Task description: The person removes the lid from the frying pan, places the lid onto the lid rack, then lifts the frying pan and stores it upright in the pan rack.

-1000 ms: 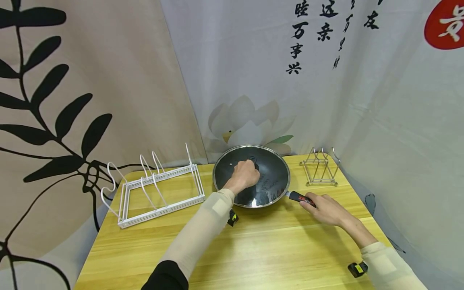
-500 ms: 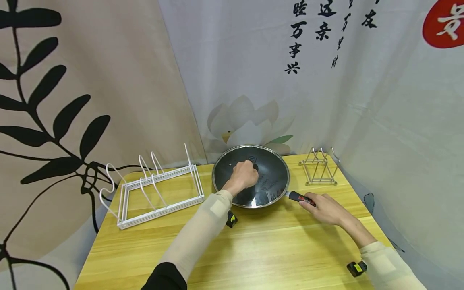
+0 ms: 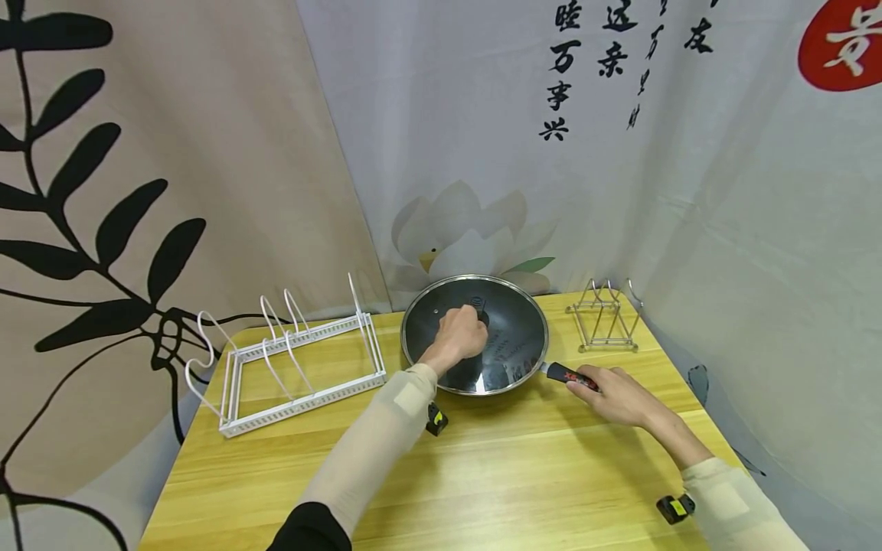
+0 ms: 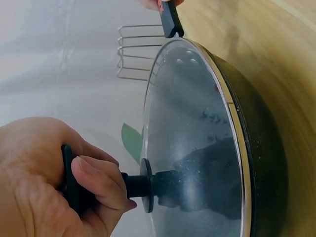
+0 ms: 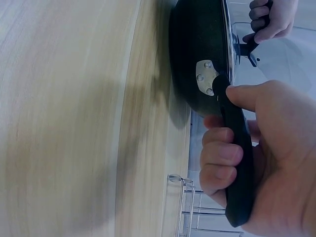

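A dark wok (image 5: 197, 54) with a long black handle (image 5: 238, 148) stands at the back middle of the table. Its glass lid (image 3: 513, 329), edged with a shiny metal rim, lies over the wok's mouth. My left hand (image 3: 462, 335) is above the lid's centre, fingers curled round the black lid knob (image 4: 137, 185); the left wrist view shows thumb and fingers gripping its top. My right hand (image 3: 623, 396) wraps round the handle, with the thumb laid along it towards the wok in the right wrist view.
On the left of the wooden table (image 3: 524, 474) stands a white rack (image 3: 310, 403) with upright wire loops. A small metal wire stand (image 3: 609, 346) is at the back right. A printed curtain (image 3: 455, 99) hangs close behind the table.
The head view has turned a little to the right, so everything sits slightly further left. Both hands keep the same hold on the lid knob and the wok handle.
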### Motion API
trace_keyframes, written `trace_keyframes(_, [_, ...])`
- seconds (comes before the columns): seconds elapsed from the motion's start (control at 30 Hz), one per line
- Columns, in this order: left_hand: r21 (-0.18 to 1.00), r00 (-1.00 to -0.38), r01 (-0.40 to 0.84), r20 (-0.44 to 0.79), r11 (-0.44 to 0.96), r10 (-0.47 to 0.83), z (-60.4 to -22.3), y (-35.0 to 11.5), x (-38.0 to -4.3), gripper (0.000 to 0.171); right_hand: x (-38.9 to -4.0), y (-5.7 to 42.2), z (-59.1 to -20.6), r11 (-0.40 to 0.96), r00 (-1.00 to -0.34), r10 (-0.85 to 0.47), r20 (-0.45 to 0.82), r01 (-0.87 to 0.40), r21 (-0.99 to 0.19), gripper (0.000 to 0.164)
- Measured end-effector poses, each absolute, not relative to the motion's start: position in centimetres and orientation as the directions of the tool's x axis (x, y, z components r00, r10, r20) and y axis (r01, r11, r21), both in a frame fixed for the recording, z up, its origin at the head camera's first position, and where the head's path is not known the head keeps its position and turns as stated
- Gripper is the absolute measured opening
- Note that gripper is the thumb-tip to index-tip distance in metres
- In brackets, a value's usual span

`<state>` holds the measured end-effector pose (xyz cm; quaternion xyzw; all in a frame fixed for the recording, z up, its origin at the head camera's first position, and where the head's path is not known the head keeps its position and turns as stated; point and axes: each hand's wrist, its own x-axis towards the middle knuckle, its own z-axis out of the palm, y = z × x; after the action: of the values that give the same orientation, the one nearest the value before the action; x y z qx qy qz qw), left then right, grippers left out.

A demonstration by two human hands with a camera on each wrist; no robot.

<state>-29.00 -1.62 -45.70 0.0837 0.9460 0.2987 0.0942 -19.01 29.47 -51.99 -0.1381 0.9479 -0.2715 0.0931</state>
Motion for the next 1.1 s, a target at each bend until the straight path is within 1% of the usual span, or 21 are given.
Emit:
trace_keyframes(0.43, [0.583, -0.969, 0.119, -0.109, 0.804, 0.223, -45.49, -1.55, -28.82, 0.049, -19.02, 29.4, -51.84, 0.807, -0.941, -0.326, -0.087, -0.229, -0.544, 0.032])
trace_keyframes(0.7, [0.566, -0.975, 0.145, -0.057, 0.812, 0.214, -45.22, -1.59, -28.39, 0.047, -19.05, 29.43, -51.74, 0.809, -0.943, -0.318, -0.097, -0.217, -0.546, 0.032])
trace_keyframes(0.9, [0.565, -0.978, 0.154, -0.031, 0.811, 0.207, -45.15, -1.68, -28.25, 0.043, -19.11, 29.52, -51.8, 0.81, -0.944, -0.315, -0.103, -0.21, -0.548, 0.032])
trace_keyframes(1.1, [0.588, -0.983, 0.143, -0.01, 0.796, 0.184, -45.15, -1.78, -28.12, 0.032, -19.12, 29.52, -51.77, 0.808, -0.944, -0.313, -0.106, -0.206, -0.551, 0.033])
